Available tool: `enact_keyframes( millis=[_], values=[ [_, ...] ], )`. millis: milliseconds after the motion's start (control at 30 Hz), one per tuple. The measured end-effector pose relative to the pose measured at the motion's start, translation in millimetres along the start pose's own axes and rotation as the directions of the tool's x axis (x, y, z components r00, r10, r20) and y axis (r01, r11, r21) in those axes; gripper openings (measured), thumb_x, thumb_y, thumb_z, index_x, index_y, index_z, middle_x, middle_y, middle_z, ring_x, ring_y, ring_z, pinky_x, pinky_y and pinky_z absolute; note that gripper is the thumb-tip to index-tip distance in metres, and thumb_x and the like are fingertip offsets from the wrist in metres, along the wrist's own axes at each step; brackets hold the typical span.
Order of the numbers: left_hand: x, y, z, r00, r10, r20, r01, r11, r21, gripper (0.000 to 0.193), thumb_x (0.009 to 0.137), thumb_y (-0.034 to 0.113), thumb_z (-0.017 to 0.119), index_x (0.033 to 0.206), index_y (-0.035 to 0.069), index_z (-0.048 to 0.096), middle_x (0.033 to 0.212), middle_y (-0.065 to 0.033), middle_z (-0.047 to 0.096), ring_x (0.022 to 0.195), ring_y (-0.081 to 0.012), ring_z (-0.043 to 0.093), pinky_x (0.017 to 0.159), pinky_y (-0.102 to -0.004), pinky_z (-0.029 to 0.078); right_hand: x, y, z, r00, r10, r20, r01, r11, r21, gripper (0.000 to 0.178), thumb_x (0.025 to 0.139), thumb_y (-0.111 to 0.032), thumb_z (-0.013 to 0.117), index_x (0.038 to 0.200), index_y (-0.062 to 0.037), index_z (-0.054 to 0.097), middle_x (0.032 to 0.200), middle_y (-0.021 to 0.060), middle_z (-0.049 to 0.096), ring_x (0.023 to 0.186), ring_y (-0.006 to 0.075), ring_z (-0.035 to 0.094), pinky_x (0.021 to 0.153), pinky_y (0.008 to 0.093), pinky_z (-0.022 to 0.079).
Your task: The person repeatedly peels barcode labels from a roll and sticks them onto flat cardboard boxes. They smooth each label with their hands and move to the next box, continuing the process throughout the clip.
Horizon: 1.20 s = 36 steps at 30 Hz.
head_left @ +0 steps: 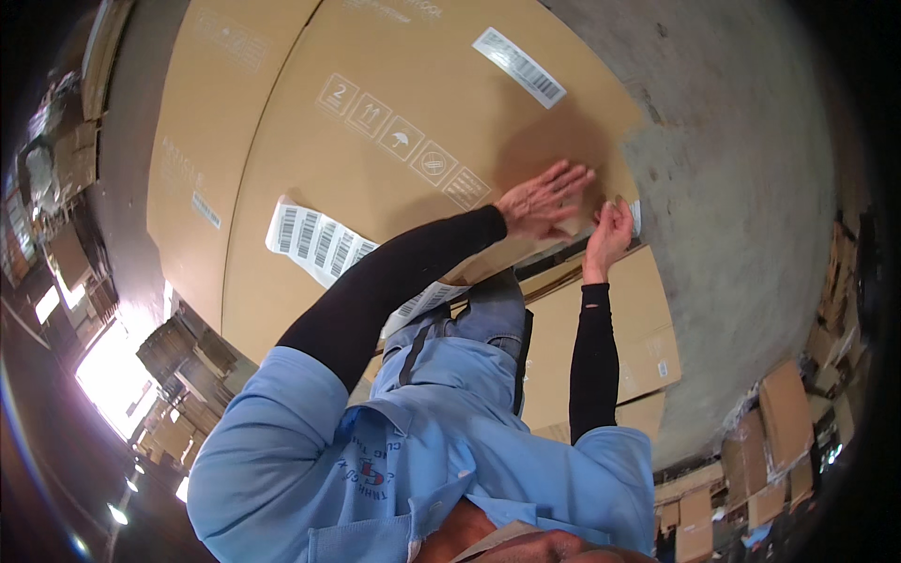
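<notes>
A bright opening (pixel 117 380) glares beside stacked cardboard (pixel 176 352). Then the big brown carton (pixel 366 56), barcode strip (pixel 314 242) stuck on it; by its corner, the left hand (pixel 542 203) spreads open, the right hand (pixel 610 239) curls, gripping what I can't tell. Grey floor (pixel 751 216) and cardboard sheets (pixel 786 415) follow.

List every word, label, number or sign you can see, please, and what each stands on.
I'll describe without copying wording.
Large box: pale lettering; a row of white signs, one an umbrella.
White label on it: barcode, fine print too small to read.
White label strip on it: barcodes, likewise.
Blue shirt: dark lettering around a small emblem.
Lower box: small label, unreadable.
Cardboard at left: side label, unreadable.
</notes>
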<state>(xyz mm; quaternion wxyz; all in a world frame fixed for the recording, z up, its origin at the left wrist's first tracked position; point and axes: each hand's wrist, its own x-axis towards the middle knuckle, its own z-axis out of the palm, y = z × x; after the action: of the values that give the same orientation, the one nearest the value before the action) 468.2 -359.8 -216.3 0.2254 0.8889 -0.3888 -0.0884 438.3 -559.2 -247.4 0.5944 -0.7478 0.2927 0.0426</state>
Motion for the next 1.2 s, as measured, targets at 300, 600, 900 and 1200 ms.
enact_keyframes(
  millis=[300,600,900,1200],
  values=[
    [-309,82,-11,-0.334,-0.864,-0.376,0.894,-0.164,-0.417,0.097,0.074,0.055,0.083,0.139,-0.008,0.047,0.157,-0.0381,0.016,0.149,-0.05,0.012,0.12,-0.0549,0.015,-50,-5,17,0.966,-0.125,0.227,0.142,0.988,-0.059,0.063,0.099,-0.023,0.067,0.145,0.0045,0.035,0.128,0.0158,0.054,0.105,0.0201,0.058,0.092,0.0355,0.051],
    [-342,126,59,-0.796,-0.603,-0.053,0.514,-0.627,-0.586,0.09,0.07,0.052,0.086,0.128,-0.005,0.047,0.135,-0.0285,0.047,0.128,-0.0446,0.044,0.107,-0.0545,0.037,-103,-5,72,0.839,0.386,0.384,-0.443,0.893,0.072,0.049,0.093,-0.023,0.068,0.133,-0.0098,0.044,0.13,0.0065,0.054,0.114,0.0206,0.054,0.088,0.039,0.048],
    [-351,130,40,-0.71,-0.703,-0.036,0.523,-0.492,-0.696,0.077,0.066,0.042,0.088,0.12,0.002,0.051,0.114,-0.0225,0.063,0.113,-0.0428,0.057,0.098,-0.0543,0.043,-82,-15,77,0.702,0.412,0.581,-0.457,0.886,-0.076,0.022,0.092,-0.025,0.072,0.108,-0.013,0.062,0.099,-0.0004,0.069,0.085,0.0142,0.065,0.07,0.0336,0.051],
    [-368,197,52,-0.623,-0.782,-0.007,-0.076,0.07,-0.995,0.067,0.07,0.002,0.082,0.127,0.0,0.047,0.117,-0.0144,0.064,0.115,-0.0263,0.062,0.098,-0.039,0.051,-90,-32,77,0.773,0.325,0.545,-0.34,0.937,-0.077,0.032,0.095,-0.026,0.072,0.12,-0.0101,0.061,0.107,0.0031,0.07,0.089,0.0181,0.069,0.072,0.0356,0.058]
  ],
)
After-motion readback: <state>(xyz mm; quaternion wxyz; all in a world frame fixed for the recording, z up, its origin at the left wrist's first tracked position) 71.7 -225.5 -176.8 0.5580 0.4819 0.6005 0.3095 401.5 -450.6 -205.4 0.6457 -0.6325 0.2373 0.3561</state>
